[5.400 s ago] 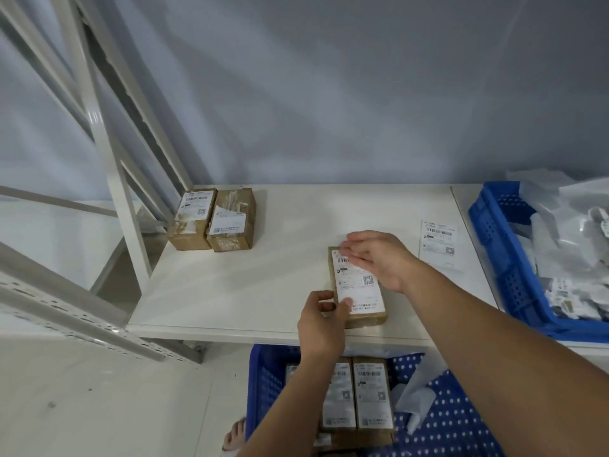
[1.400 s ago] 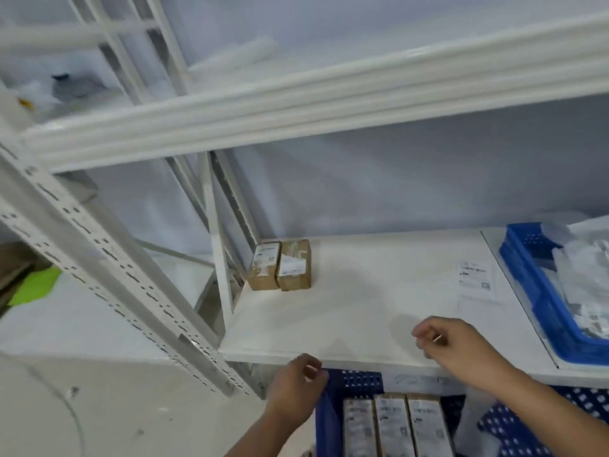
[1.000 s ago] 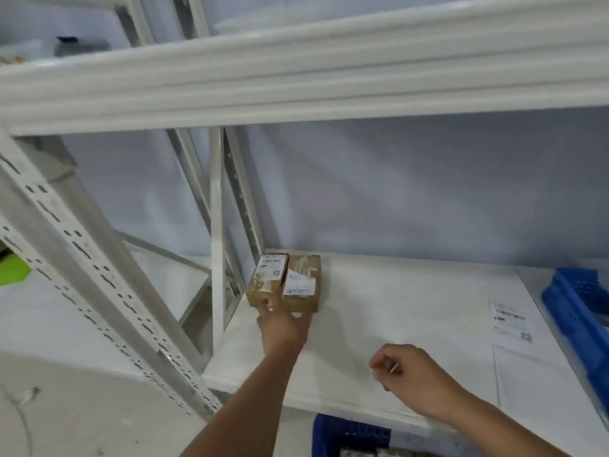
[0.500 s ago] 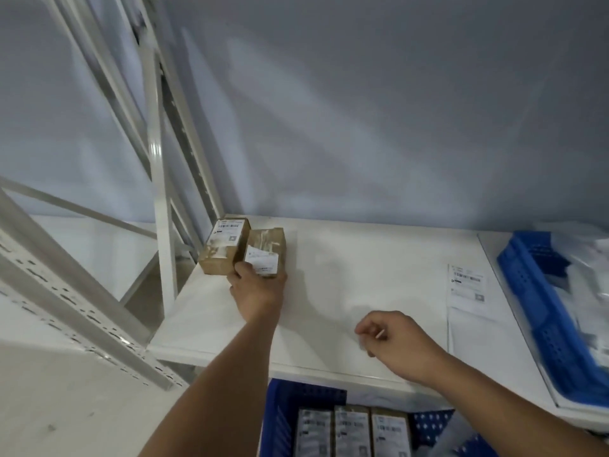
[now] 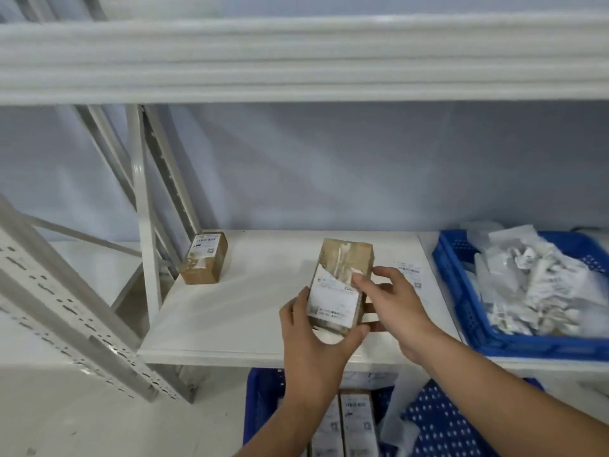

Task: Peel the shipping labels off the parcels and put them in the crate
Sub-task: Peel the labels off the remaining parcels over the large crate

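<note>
I hold a small brown cardboard parcel [image 5: 344, 263] tilted above the white shelf [image 5: 250, 311]. My left hand [image 5: 314, 341] grips its near end from below. My right hand [image 5: 392, 305] is at its right side, fingertips on the upper corner of the white shipping label [image 5: 333, 303], whose top edge looks partly torn or lifted. A second labelled parcel [image 5: 204, 258] stands at the shelf's back left. The blue crate [image 5: 468, 308] on the right holds a heap of peeled labels.
A loose label [image 5: 410, 270] lies flat on the shelf right of my hands. Below the shelf, another blue crate [image 5: 263, 400] holds several labelled parcels. An upper shelf beam [image 5: 296, 61] runs overhead, and white rack uprights [image 5: 145, 225] stand at the left.
My left hand has taken one of the two parcels from the back left and carried it to the middle. My right hand has come up to its label. One parcel stays behind.
</note>
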